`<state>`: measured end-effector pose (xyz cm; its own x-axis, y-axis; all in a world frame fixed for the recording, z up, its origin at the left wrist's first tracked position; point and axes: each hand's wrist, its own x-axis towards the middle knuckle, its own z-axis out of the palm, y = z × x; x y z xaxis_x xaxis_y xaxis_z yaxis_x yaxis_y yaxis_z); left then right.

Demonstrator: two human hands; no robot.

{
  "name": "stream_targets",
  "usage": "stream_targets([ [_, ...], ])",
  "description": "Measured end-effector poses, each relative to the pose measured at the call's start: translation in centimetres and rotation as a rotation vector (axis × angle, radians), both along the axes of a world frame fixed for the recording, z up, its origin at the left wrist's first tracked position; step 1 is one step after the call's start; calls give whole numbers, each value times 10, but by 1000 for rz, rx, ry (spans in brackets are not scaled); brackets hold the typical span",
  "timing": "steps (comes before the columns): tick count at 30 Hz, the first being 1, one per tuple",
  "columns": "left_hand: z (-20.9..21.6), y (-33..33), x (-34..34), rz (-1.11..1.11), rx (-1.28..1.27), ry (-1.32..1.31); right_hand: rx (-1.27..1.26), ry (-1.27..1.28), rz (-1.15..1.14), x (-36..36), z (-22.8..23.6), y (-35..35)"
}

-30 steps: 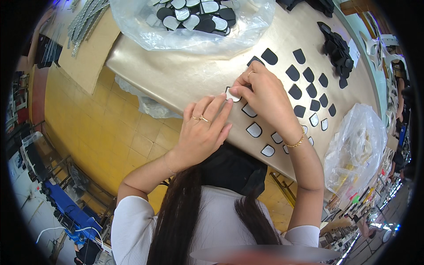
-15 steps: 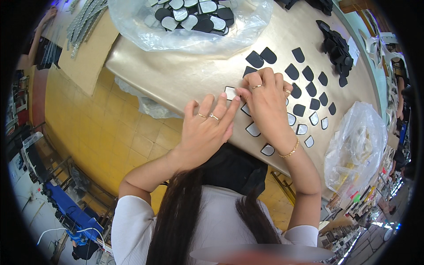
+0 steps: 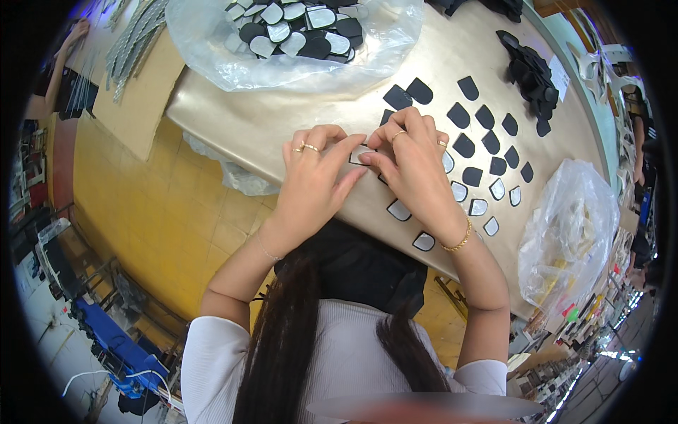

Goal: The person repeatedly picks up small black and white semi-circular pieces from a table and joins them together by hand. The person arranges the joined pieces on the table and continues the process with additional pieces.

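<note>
I observe the left hand [image 3: 311, 180] and right hand [image 3: 415, 169] converging on one white-faced, dark-edged piece [image 3: 358, 155], located between the fingertips. The left thumb and forefinger stand apart, to either side of it; whether they press on it, I cannot tell. The right thumb lies at the piece's right side, forefinger curled above; I cannot confirm a closed pinch, nor whether the piece is raised from the gold table cover [image 3: 282, 116].

Right of the grip lie black pieces [image 3: 458, 115]; below and to the right, further white-faced pieces [image 3: 424, 242]. Beyond the grip sits an open plastic bag [image 3: 205, 71] of similar pieces.

Risks, in my judgement: uneven fingertip pressure could skew the piece or spoil its edge; the right palm, low over neighbouring pieces, could drag them out of place; a slip leftward could send the piece over the near table edge.
</note>
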<state>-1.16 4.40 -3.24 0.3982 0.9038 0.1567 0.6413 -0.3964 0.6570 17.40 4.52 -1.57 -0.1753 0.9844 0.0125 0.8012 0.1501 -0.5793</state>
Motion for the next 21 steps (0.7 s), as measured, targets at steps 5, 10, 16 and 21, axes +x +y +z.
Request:
stream_targets([
  [5, 2, 9, 0, -31, -26, -11, 153, -46, 53, 0, -3, -3],
  [10, -1, 8, -1, -24, -20, -7, 332, -73, 97, 2, -10, -8],
  [16, 1, 8, -1, -33, -42, -15, 442, -62, 125, 4, -13, -12],
  [21, 2, 5, -1, -24, -8, 13, 220, 154, 25, 16, 8, -13],
])
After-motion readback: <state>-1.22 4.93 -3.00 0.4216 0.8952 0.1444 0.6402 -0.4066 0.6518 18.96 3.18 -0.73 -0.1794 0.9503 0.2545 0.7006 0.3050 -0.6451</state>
